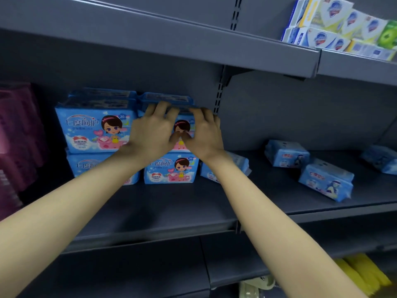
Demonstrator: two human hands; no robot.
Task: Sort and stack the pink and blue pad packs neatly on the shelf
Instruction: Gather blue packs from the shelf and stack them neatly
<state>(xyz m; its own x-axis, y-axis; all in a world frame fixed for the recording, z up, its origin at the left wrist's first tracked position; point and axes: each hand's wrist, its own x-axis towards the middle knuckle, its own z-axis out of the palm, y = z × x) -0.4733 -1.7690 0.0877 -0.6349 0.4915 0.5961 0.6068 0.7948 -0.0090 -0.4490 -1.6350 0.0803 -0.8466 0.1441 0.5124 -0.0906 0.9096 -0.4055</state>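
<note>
Blue pad packs stand in two stacks on the grey shelf (171, 211). The left stack has an upper pack (94, 127) over a lower pack (86, 166). In the right stack, a bottom pack (170, 168) carries an upper pack (184, 125) that both hands grip. My left hand (153, 132) has fingers curled over its top edge and thumb on its front. My right hand (204, 132) holds its right side the same way. Dark pink packs (19, 136) fill the far left. Loose blue packs lie to the right: one (286, 153), another (326, 181), a third (382, 159).
Another blue pack (236, 164) lies behind my right forearm. The shelf above (193, 46) hangs low over the stacks and holds white, blue and green boxes (339, 26) at the right. Yellow items (365, 274) sit on a lower shelf at bottom right.
</note>
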